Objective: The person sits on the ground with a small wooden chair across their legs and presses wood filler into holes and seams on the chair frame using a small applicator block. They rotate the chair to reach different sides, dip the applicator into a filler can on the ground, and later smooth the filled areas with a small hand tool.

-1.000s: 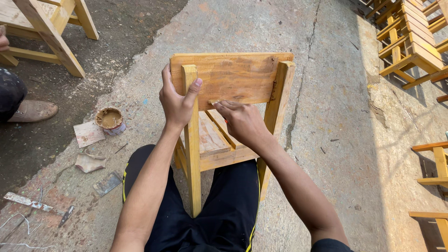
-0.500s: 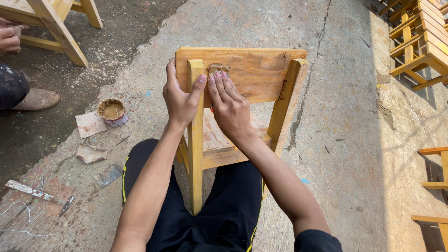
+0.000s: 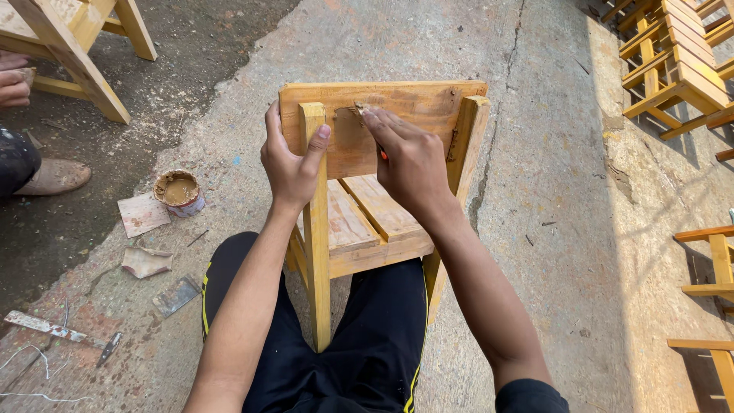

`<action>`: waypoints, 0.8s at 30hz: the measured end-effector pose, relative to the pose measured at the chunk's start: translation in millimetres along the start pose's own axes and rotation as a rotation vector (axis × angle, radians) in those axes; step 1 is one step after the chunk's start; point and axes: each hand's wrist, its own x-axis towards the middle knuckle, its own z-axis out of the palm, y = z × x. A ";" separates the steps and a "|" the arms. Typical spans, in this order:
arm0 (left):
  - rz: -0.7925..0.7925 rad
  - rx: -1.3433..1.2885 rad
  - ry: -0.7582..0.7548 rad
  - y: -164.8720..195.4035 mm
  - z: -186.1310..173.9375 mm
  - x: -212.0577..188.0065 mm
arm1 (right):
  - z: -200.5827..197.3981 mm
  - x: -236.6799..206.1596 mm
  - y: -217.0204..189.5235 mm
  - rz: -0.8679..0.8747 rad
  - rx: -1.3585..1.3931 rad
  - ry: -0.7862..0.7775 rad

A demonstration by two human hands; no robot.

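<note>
A small yellow wooden chair point(image 3: 451, 103) lies tipped between my legs on the concrete. My left hand point(image 3: 290, 157) is clamped around one upright post of the chair, thumb on its front. Fingers stretched out, my right hand point(image 3: 409, 160) presses against the wide board at the top. It holds a small tool with an orange part showing under the palm. A brown smear of putty point(image 3: 348, 130) sits on the board at my right fingertips.
An open tin of brown putty point(image 3: 179, 192) stands on the ground to the left, with paper scraps point(image 3: 142, 214) and a flat scraper point(image 3: 176, 295) near it. Another person's hand point(image 3: 13, 80) and foot point(image 3: 55, 176) are far left by another chair point(image 3: 73, 46). More wooden chairs point(image 3: 673, 61) stand at the right.
My right hand rose from the slats to the top board and spread putty there. The left hand kept its grip on the post.
</note>
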 end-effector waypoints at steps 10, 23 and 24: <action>0.004 0.001 0.013 -8.5 2.6 8.6 | 31.3 -33.7 -19.3 -0.039 0.033 -0.166; -0.006 0.029 0.038 -16.9 5.1 10.3 | 39.2 17.6 -15.0 -0.007 0.019 -0.063; -0.009 0.042 0.042 -17.8 5.4 11.0 | 41.3 5.1 -21.0 0.015 0.031 -0.123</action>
